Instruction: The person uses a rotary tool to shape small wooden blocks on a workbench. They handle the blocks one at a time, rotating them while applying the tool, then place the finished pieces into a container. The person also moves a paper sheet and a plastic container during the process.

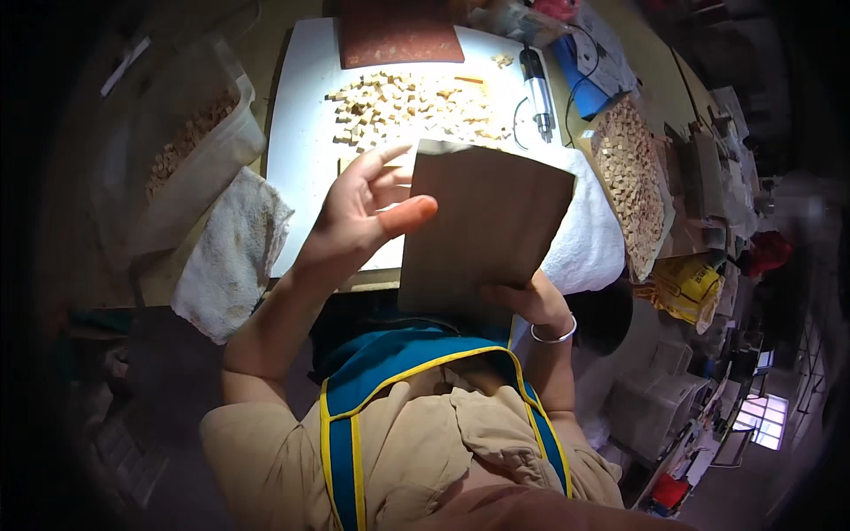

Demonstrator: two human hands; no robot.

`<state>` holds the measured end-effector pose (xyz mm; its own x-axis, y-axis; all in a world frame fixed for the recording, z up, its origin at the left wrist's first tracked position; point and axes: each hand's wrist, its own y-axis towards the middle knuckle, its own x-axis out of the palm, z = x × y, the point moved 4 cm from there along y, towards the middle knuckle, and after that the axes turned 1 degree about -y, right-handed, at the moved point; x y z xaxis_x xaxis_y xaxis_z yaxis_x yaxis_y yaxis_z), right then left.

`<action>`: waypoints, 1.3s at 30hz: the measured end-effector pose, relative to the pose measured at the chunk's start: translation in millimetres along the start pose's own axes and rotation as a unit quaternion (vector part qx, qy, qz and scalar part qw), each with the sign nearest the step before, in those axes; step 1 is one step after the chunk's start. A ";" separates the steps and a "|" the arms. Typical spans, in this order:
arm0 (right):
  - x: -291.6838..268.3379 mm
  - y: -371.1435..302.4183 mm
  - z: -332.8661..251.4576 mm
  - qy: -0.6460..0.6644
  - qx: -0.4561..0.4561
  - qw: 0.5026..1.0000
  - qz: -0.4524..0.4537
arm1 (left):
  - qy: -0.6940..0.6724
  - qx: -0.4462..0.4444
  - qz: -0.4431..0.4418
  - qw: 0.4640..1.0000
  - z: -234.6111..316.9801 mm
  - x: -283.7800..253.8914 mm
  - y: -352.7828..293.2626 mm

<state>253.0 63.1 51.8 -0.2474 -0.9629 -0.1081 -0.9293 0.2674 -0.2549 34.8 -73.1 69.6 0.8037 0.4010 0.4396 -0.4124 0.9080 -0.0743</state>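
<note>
A flat, stiff grey-brown sheet (482, 221) with a slightly ragged top edge is held up above the near edge of the white work board (305, 115). My right hand (531, 301), with a bangle at the wrist, grips its lower right part; some of those fingers are hidden. Beside the sheet's left edge is my left hand (363, 199), fingers apart. Its thumb, with an orange covering, overlaps the sheet's face, and some fingertips are hidden behind the edge. Many small pale wooden blocks (390, 102) lie loose on the white board beyond the sheet.
A dark red sheet (398, 40) lies at the far edge. A silver-and-black rotary tool (537, 93) with a cable rests at right. White cloths (584, 234) (235, 248) drape both sides. A translucent bin (239, 133) and a block-covered tray (629, 177) flank the board.
</note>
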 end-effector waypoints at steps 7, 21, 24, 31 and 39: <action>-38.2 -35.1 11.7 0.124 0.054 0.985 0.110 | 0.008 0.032 0.030 0.999 -22.8 28.5 22.9; -52.0 -58.4 28.7 0.300 -0.086 0.923 0.226 | -0.031 0.151 0.204 0.967 -48.8 56.0 48.1; -56.5 -64.7 45.1 0.259 -0.063 0.949 0.170 | -0.005 0.167 0.189 0.968 -52.3 51.0 50.9; -15.8 -40.3 44.0 0.273 -0.115 0.937 0.183 | -0.198 0.113 0.220 0.948 -58.8 56.2 62.7; -57.1 -43.8 20.7 0.377 -0.258 0.812 0.363 | -0.064 -0.021 0.145 0.987 -77.4 57.5 28.2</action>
<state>313.5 107.2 49.3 -0.6981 -0.3603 0.6187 -0.4065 0.9108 0.0717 102.6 -15.0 23.5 0.5921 0.6285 0.5044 -0.5969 0.7626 -0.2495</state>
